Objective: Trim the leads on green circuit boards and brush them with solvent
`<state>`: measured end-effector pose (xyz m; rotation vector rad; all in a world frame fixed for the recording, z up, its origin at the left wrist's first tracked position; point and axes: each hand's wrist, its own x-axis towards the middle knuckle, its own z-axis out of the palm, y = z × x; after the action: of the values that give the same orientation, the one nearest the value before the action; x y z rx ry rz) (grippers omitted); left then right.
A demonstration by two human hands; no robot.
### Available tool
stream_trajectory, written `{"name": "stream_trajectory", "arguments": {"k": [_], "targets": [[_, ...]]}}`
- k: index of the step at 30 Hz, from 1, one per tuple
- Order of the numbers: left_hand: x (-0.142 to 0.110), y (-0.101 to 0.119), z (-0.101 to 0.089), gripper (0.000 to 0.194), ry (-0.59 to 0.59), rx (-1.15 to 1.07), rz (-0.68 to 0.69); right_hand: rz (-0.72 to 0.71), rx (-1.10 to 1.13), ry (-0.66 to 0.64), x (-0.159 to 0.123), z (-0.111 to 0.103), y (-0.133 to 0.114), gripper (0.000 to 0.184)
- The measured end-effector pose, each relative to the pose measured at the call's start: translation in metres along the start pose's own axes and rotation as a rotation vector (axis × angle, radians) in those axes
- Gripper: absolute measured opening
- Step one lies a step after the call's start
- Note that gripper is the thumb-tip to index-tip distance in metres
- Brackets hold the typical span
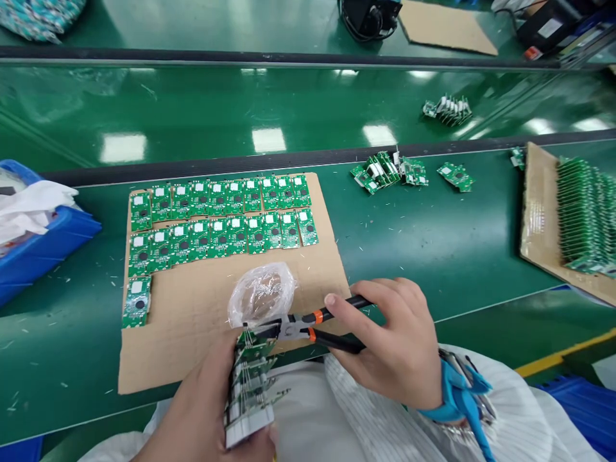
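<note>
Green bench (399,256) fills most of the view, scattered with pale clippings. Over its near edge, the left hand (206,398) holds a stack (253,378) tilted above the near edge of the cardboard (187,308), its thumb along one side and its other fingers partly hidden around the near end. The stack is several green boards set one behind another with gaps between, thin silvery leads fanning across them, and a white block at the near end.

Cutters (291,327) with black handles and orange bands meet the stack's far end; whether their jaws are fully closed I cannot tell. The right hand (399,333) has its fingers curled around those spread handles, and a blue strap (452,388) circles its wrist.

Along the cardboard's far edge lie two rows of boards (219,228), with one more by its left edge, each showing a white square and a dark round part. A clear plastic ring (238,301) sits just beyond the cutters. Loose boards (380,170) lie near the bench's far edge.
</note>
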<state>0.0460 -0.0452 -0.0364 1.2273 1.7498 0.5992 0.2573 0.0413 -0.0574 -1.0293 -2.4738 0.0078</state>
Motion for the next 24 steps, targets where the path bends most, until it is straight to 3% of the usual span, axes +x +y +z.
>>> {"name": "stream_trajectory", "arguments": {"k": [10, 24], "targets": [[0.0017, 0.0039, -0.0014, 0.05, -0.024, -0.019, -0.066, -0.004, -0.046, 0.051, 0.0035, -0.0032, 0.0023, 0.032], [0.0009, 0.0007, -0.0003, 0.05, -0.013, -0.055, -0.035, -0.027, -0.09, 0.054, 0.0043, -0.0023, 0.0016, 0.036]]}}
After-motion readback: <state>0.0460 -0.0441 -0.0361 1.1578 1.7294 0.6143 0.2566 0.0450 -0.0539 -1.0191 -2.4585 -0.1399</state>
